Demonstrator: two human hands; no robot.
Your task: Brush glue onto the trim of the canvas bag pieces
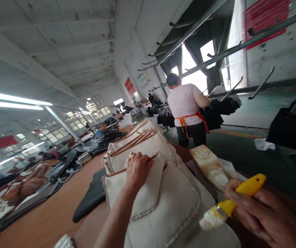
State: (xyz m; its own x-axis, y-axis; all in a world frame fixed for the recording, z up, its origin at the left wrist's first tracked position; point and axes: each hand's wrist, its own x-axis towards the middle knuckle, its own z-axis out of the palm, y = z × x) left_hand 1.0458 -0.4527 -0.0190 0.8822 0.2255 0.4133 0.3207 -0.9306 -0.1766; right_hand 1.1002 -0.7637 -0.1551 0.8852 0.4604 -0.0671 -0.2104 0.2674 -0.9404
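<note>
My right hand (261, 210) grips a paintbrush (248, 191) by its yellow handle. The brush's bristles are coated in a whitish paste and point down to the left, over the right side of the leather pieces. A row of cream-white leather bag pieces (173, 193) with brown edges leans in overlapping layers in front of me. My left hand (138, 171) is closed on the top edge of one white leather bag piece (145, 196); its fingertips are partly hidden behind the edge. Beside the pieces, to the right, stands a stained, paste-smeared container (207, 162).
The brown table (50, 213) runs away to the left, with a dark leather piece (91, 196) on it. A person in a pink shirt (186, 103) stands beyond, by a metal rack with hooks (215, 58). Black bags (292, 127) hang at right.
</note>
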